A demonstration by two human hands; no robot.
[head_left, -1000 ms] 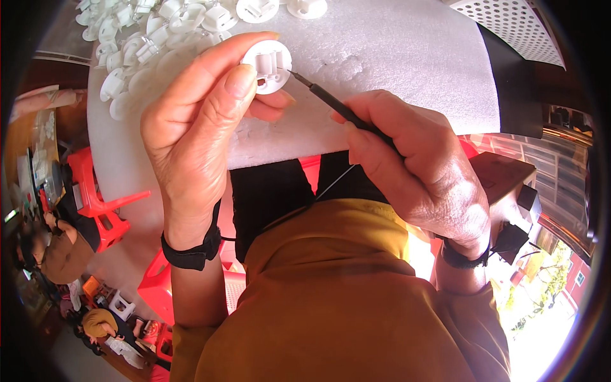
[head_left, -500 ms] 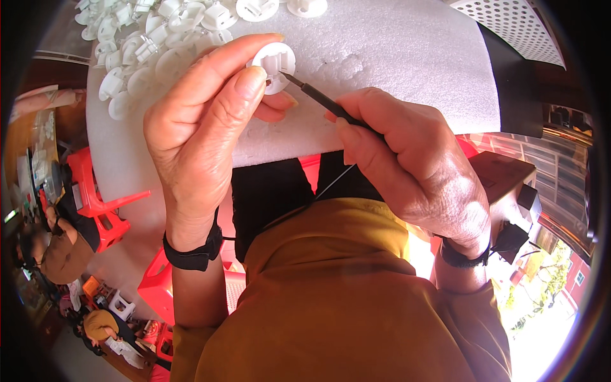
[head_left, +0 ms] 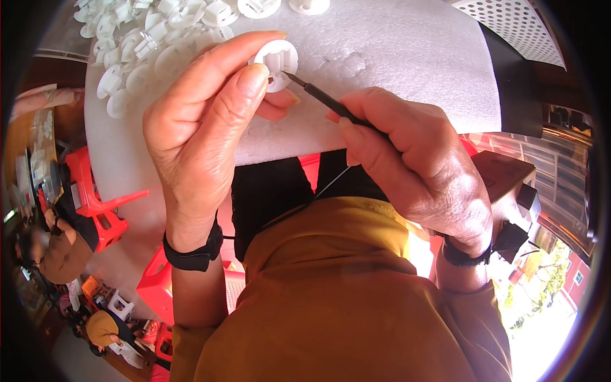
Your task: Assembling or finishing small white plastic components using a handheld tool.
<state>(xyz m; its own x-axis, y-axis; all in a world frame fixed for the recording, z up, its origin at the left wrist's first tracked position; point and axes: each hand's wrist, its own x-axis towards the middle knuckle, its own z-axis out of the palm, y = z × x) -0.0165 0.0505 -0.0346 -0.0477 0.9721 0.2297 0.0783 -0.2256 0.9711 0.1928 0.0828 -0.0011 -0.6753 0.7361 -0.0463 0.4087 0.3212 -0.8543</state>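
Between the thumb and fingers of my left hand (head_left: 197, 134) a round white plastic part (head_left: 277, 58) is pinched, its slotted raised middle facing up. My right hand (head_left: 420, 159) grips a slim, dark pen-like tool (head_left: 328, 102) with a narrow pointed tip. That tip meets the lower edge of the slotted middle or lies just over it; I cannot tell which. Whether the tool is a knife or another kind is too small to make out. Both hands are above the near edge of a white foam sheet (head_left: 394, 70).
Many similar white plastic parts (head_left: 143, 48) are heaped at the far left of the foam, with another white part (head_left: 309, 5) at its far edge. A perforated white panel (head_left: 509, 25) stands far right. Red stools (head_left: 89, 184) and other people (head_left: 63, 254) are at the left.
Both hands, with the part and the tool, have shifted very slightly. The grip of each hand stays the same.
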